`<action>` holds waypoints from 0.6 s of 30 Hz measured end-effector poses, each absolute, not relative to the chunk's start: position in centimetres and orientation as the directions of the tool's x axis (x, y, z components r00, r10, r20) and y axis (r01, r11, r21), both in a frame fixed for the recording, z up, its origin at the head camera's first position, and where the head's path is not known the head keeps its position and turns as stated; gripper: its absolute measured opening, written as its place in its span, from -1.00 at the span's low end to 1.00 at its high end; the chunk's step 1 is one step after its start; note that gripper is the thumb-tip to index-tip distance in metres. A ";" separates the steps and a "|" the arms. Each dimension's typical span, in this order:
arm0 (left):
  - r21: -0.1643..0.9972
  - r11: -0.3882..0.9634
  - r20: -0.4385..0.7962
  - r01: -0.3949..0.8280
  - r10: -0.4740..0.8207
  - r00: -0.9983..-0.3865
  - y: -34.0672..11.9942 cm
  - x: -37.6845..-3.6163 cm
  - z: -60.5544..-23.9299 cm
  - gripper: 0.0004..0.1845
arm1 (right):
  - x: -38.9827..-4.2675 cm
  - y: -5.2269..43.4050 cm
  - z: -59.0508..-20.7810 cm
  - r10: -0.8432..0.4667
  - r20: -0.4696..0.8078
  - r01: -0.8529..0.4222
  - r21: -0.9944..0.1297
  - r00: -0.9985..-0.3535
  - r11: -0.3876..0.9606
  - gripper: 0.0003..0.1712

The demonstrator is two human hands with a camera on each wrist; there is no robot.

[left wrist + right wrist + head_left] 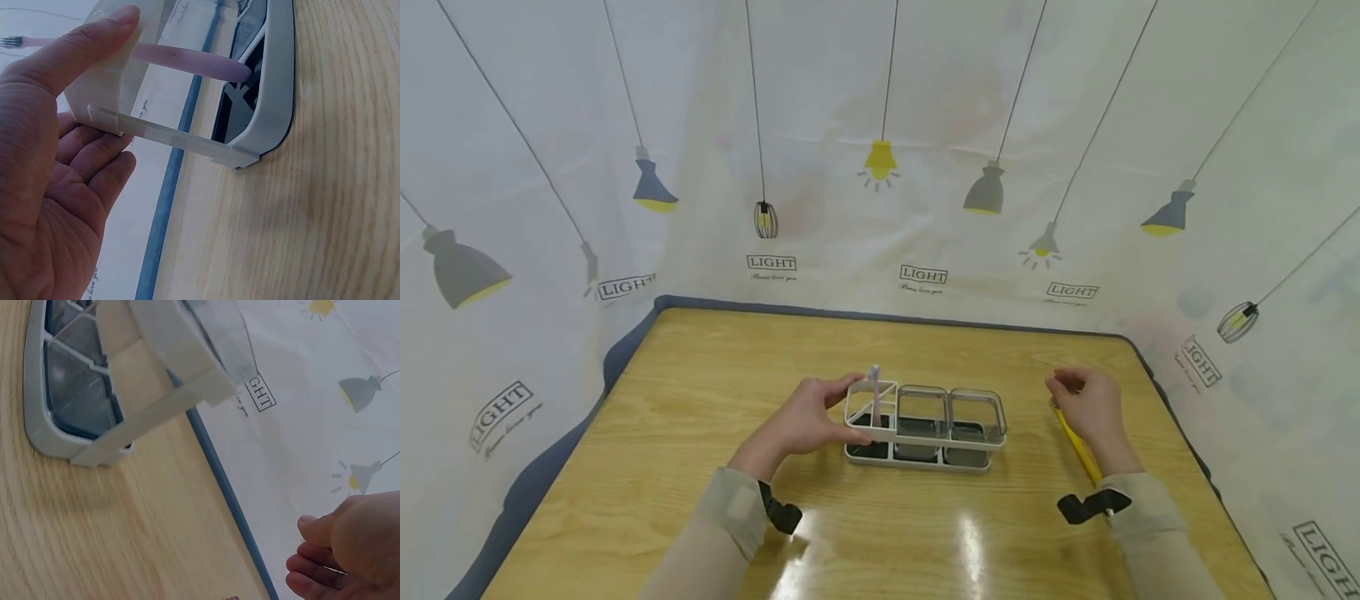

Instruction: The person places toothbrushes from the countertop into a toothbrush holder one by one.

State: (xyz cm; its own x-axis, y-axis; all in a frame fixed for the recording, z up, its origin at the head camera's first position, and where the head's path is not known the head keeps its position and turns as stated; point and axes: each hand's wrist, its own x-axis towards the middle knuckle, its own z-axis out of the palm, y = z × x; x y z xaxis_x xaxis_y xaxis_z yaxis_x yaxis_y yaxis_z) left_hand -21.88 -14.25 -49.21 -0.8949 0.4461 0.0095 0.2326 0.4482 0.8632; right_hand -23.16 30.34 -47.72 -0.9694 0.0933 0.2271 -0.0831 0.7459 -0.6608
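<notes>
Sleeves and black wrist-camera mounts are sitting lowest in the head view, both forearms reaching over the wooden table (700, 392). White three-slot caddy (925, 446) is standing mid-table; pink toothbrush (874, 392) is already standing upright in its left open-frame compartment, bristles up. Two clear cups (951, 412) are filling the middle and right slots, and I'm seeing nothing inside them. Yellow toothbrush (1078, 450) is lying flat on the table, well right of the caddy, partly under the right wrist, so I'm judging this roughly half done: one brush stowed, one not yet picked up. Left hand (808, 417) is bracing the caddy's left end, thumb over the top rail, fingers (94, 172) lying fairly straight against the frame's side per the left wrist view, a loose steadying touch more than a clamp. Right hand (1086, 404) is hovering just above the yellow brush's far end, fingers loosely curled; the right wrist view is showing fingertips (312, 550) bent with nothing between them, so it's holding nothing, and I'm not seeing contact with the brush
</notes>
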 end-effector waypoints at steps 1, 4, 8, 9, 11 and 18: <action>0.863 0.447 0.013 0.235 0.446 -0.895 -14.3 -21.8 -49.2 0.14 | -23.2 30.6 -48.0 0.095 0.220 -0.076 -0.659 -0.971 0.749 -0.62; 0.862 0.446 0.017 0.241 0.450 -0.893 -14.3 -21.8 -49.3 0.14 | -23.0 31.3 -48.7 0.110 0.198 -0.045 -0.646 -0.974 0.762 -0.62; 0.859 0.450 0.016 0.246 0.456 -0.890 -14.2 -21.9 -49.3 0.14 | -22.6 32.1 -49.6 0.133 0.169 -0.007 -0.645 -0.977 0.765 -0.62; 0.857 0.452 0.016 0.247 0.455 -0.890 -14.2 -21.9 -49.3 0.14 | -22.5 32.3 -49.9 0.136 0.167 -0.003 -0.643 -0.977 0.766 -0.62; 0.855 0.457 0.017 0.247 0.452 -0.892 -14.3 -21.9 -49.3 0.14 | -22.4 32.6 -50.3 0.140 0.156 0.008 -0.640 -0.978 0.768 -0.61; 0.852 0.464 0.007 0.241 0.451 -0.892 -14.4 -21.8 -49.1 0.14 | -22.3 33.4 -51.8 0.140 0.104 0.048 -0.610 -0.985 0.791 -0.60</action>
State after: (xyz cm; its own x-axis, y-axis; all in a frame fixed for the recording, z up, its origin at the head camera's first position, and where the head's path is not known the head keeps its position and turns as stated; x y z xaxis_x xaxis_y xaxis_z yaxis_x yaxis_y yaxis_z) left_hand -21.83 -14.36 -49.13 -0.8924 0.4511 0.0070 0.2412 0.4639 0.8524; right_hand -22.26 33.41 -51.75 -0.9847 0.1399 0.1040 0.0480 0.7913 -0.6096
